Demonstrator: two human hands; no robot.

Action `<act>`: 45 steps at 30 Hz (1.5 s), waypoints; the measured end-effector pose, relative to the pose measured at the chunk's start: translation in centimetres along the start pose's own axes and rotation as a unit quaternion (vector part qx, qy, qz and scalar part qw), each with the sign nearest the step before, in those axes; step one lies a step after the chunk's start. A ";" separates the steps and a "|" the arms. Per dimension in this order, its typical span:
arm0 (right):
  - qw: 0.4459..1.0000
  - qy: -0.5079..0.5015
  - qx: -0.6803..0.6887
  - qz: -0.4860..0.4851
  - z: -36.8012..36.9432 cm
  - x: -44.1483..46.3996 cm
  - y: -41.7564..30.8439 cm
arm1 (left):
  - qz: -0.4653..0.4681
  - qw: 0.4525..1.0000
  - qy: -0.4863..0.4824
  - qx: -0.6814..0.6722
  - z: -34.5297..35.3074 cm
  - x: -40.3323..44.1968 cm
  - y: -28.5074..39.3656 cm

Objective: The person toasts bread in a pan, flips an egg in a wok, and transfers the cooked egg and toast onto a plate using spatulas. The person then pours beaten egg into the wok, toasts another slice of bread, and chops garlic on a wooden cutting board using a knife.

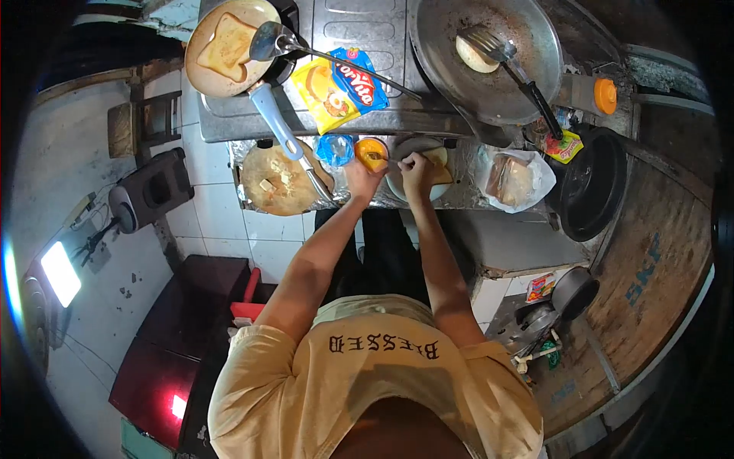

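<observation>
My left hand (362, 180) is closed around the near side of a small tub (372, 145) of orange-yellow spread. In my right hand (417, 174) is the handle of a small metal spoon (391, 161), pinched between the fingers; its head dips into the spread. A blue plastic cup or wrapper (335, 149) stands just left of the tub. Below my right hand lies a plate (396, 182) with a slice of bread (440, 166), partly covered by that hand. Behind the tub a yellow and blue ForVita packet (342, 88) lies on the stove.
A pan (197, 73) with toasted bread (228, 47) and a turner (336, 60) across it sits back left. A wok (489, 92) holds a round piece of bread (474, 55) and a slotted turner (527, 80). A knife (317, 182) crosses the round board (260, 199). Bagged bread (511, 180) lies right.
</observation>
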State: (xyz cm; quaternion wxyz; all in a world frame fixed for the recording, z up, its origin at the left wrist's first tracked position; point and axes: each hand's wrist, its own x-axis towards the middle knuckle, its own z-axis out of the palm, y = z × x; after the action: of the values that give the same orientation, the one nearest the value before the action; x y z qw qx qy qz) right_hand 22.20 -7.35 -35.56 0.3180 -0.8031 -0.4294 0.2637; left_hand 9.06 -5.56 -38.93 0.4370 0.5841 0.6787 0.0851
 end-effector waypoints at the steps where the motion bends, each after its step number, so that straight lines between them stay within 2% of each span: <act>1: 0.994 -0.080 -0.079 0.009 -0.3 0.1 0.5 | 0.039 0.998 0.041 0.012 0.7 0.6 -0.9; 2: 0.975 -0.157 -0.156 0.017 -0.3 -0.1 0.8 | 0.036 0.998 0.041 0.012 0.7 0.9 -1.1; 3: 0.972 -0.129 -0.192 -0.034 -0.1 -0.6 0.9 | 0.072 0.995 0.064 0.013 0.5 0.9 -0.9; 4: 0.972 -0.129 -0.192 -0.034 -0.1 -0.7 1.0 | 0.110 0.990 0.087 0.012 0.3 1.0 -0.7; 6: 0.967 -0.154 -0.191 -0.065 -0.2 -1.1 1.3 | 0.126 0.988 0.089 0.007 -0.3 0.6 -0.1; 10: 0.960 -0.183 -0.211 -0.024 -1.8 -1.1 1.7 | 0.142 0.988 0.044 -0.046 -2.6 -1.0 1.9; 12: 0.977 -0.141 -0.154 -0.040 -3.5 -1.7 0.8 | 0.270 0.957 0.100 0.033 -3.9 -2.4 3.3; 13: 0.970 -0.182 -0.161 -0.026 -4.5 -2.0 0.1 | 0.245 0.966 0.074 0.032 -4.4 -2.9 3.9; 14: 0.970 -0.182 -0.159 -0.027 -5.3 -2.2 0.0 | 0.245 0.966 0.075 0.034 -5.0 -3.3 4.5; 16: 0.982 -0.154 -0.112 -0.012 -7.1 -2.4 -1.0 | 0.277 0.955 0.089 0.054 -5.8 -4.1 5.6; 18: 0.978 -0.123 -0.159 -0.052 -8.4 -2.9 -1.7 | 0.278 0.954 0.097 0.056 -6.5 -5.0 6.6; 20: 0.974 -0.225 -0.030 -0.010 -9.5 -3.2 -1.5 | 0.259 0.959 0.071 0.094 -7.6 -5.8 7.6; 21: 0.975 -0.222 -0.028 -0.012 -10.0 -3.4 -2.4 | 0.262 0.958 0.073 0.095 -8.0 -6.0 8.1; 23: 0.981 -0.137 -0.108 -0.086 -11.1 -3.8 -4.1 | 0.269 0.954 0.077 0.108 -8.8 -6.4 9.0; 26: 0.981 -0.140 -0.115 -0.064 -12.1 -2.8 -4.9 | 0.270 0.953 0.088 0.105 -10.0 -6.8 10.5; 28: 0.980 -0.116 -0.141 -0.083 -12.3 -2.3 -5.2 | 0.281 0.946 0.107 0.118 -10.7 -7.1 11.4; 30: 0.977 -0.205 0.025 -0.056 -12.7 -1.6 -5.4 | 0.295 0.938 0.124 0.130 -11.5 -7.0 12.3; 31: 0.987 -0.139 -0.046 -0.063 -13.7 -1.6 -7.3 | 0.301 0.935 0.139 0.127 -11.7 -6.8 12.8; 32: 0.987 -0.138 -0.046 -0.063 -13.4 -1.6 -6.6 | 0.305 0.932 0.151 0.123 -12.0 -6.9 13.1; 34: 0.970 -0.195 0.093 -0.107 -12.8 -1.1 -6.2 | 0.289 0.937 0.141 0.135 -12.6 -6.9 13.7; 35: 0.971 -0.193 0.094 -0.109 -12.8 -1.1 -5.9 | 0.288 0.938 0.147 0.127 -12.8 -6.9 13.8; 37: 0.977 -0.096 -0.114 -0.150 -14.1 -1.1 -8.9 | 0.280 0.940 0.153 0.119 -13.0 -7.0 14.3; 38: 0.977 -0.095 -0.114 -0.151 -14.0 -1.0 -8.7 | 0.280 0.940 0.153 0.119 -13.1 -7.1 14.2; 40: 0.983 -0.110 -0.003 -0.144 -14.1 -0.5 -9.2 | 0.292 0.933 0.175 0.114 -13.2 -7.1 14.3; 41: 0.982 -0.080 -0.089 -0.149 -14.0 -0.5 -9.6 | 0.289 0.934 0.176 0.113 -13.3 -7.2 14.2; 42: 0.981 -0.084 -0.088 -0.149 -14.3 -0.8 -9.7 | 0.280 0.938 0.165 0.120 -13.5 -7.5 14.3; 44: 0.973 -0.196 -0.014 -0.119 -14.4 -0.7 -10.0 | 0.270 0.940 0.163 0.129 -13.9 -7.1 14.3; 45: 0.972 -0.201 -0.013 -0.123 -14.0 -0.8 -10.1 | 0.279 0.936 0.181 0.113 -13.8 -7.0 14.1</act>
State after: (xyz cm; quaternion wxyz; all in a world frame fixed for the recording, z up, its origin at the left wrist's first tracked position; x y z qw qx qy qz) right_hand 26.29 -7.69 -18.71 0.2452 -0.6788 -0.5832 0.3728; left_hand 9.19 -1.92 -18.24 0.1963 0.7701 0.5614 0.2308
